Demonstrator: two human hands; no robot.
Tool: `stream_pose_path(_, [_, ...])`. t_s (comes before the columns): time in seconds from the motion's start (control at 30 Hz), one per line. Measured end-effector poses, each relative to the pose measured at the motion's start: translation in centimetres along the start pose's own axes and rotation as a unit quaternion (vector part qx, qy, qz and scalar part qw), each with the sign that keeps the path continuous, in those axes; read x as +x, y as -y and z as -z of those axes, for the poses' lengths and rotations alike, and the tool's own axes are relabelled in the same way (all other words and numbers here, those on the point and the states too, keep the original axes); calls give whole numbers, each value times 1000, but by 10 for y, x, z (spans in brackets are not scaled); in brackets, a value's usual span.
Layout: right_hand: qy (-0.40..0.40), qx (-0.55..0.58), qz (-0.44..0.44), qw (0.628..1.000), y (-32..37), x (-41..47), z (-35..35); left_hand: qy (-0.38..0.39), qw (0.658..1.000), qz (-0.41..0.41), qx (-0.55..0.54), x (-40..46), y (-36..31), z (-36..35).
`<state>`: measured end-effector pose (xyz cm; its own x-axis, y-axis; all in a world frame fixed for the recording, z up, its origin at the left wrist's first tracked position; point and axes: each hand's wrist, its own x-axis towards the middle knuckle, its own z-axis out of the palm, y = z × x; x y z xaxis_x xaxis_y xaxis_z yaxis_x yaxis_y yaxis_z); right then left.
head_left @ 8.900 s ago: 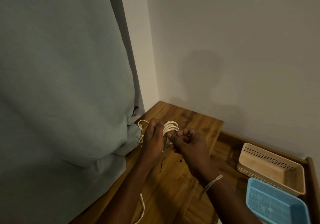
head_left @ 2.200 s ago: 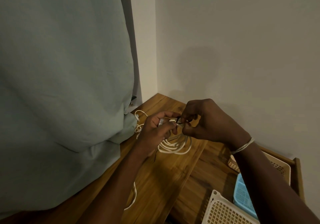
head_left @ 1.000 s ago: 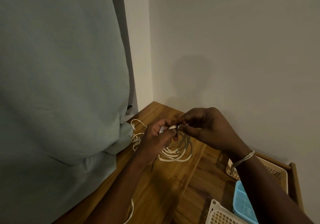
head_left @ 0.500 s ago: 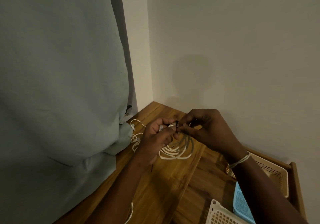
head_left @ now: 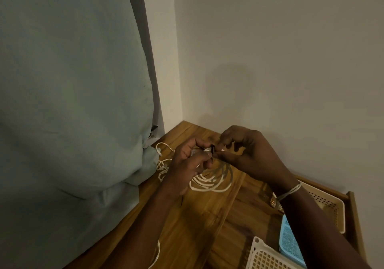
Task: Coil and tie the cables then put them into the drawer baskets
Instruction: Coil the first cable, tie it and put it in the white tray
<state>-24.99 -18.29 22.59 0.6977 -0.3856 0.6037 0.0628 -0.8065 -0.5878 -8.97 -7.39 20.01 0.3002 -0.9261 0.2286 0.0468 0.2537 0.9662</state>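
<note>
Fingers (head_left: 204,158) of the left hand (head_left: 185,169) are curled and close on the top of a coiled white cable (head_left: 212,180), thumb pressed toward the fingertips; those of the right hand (head_left: 249,154) are likewise curled, pinching a small black tie (head_left: 212,150) at the same spot, so both sets of fingertips meet at the top of the coil. Loops of the coil hang below the fingers and rest on a wooden tabletop (head_left: 199,223), varnished, with visible grain and board joints. Loose white cable (head_left: 163,165) lies tangled to the left of the fingers, beside a grey-green curtain (head_left: 72,102) whose hem bunches on the tabletop edge. Behind the fingers, two plain pale walls (head_left: 270,61) meet in a corner; a soft shadow falls on the wall above the hands. To the right of and below the fingers, past the right wrist with its pale thread bracelet (head_left: 291,191), sit three perforated baskets: a beige basket (head_left: 330,206) farthest back, a blue basket (head_left: 288,241) nearer, and a white basket (head_left: 268,256) at the lower frame edge, within a wooden surround (head_left: 353,216). Lighting is dim and warm.
</note>
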Motion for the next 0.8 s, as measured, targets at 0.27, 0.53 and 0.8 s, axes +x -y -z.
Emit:
stream_pose_path(0.27, [64, 110, -133, 983, -7, -2, 11, 25, 999, 35, -5, 6, 9, -22])
stream_pose_path(0.53, [61, 37, -99, 992, -22, -38, 14, -6, 995, 69, -75, 7, 36, -46])
stream_pose_path(0.8, [46, 35, -145, 988, -39, -70, 30, -9, 988, 108, -114, 27, 59, -69])
